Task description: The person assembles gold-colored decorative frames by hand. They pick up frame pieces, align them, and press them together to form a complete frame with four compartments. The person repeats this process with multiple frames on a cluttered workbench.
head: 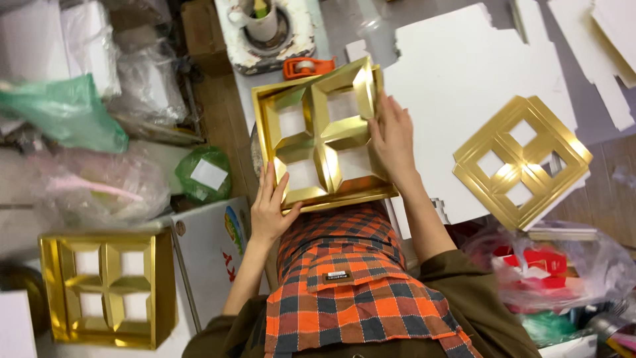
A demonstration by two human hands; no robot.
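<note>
A gold cardboard tray insert (pixel 318 136) with four square windows and folded dividers lies in front of me, resting against my plaid apron. My left hand (pixel 270 209) grips its lower left corner, fingers spread up along the edge. Fingers flat, my right hand (pixel 392 138) presses on the insert's right side. A finished gold insert (pixel 106 288) sits at the lower left. A stack of flat, unfolded gold inserts (pixel 522 159) lies at the right on white card sheets (pixel 450 73).
An orange tape dispenser (pixel 307 66) and a white holder with a cup (pixel 265 26) stand behind the insert. Plastic bags (pixel 86 113) pile up on the left. A bag with red packets (pixel 550 265) sits at the lower right.
</note>
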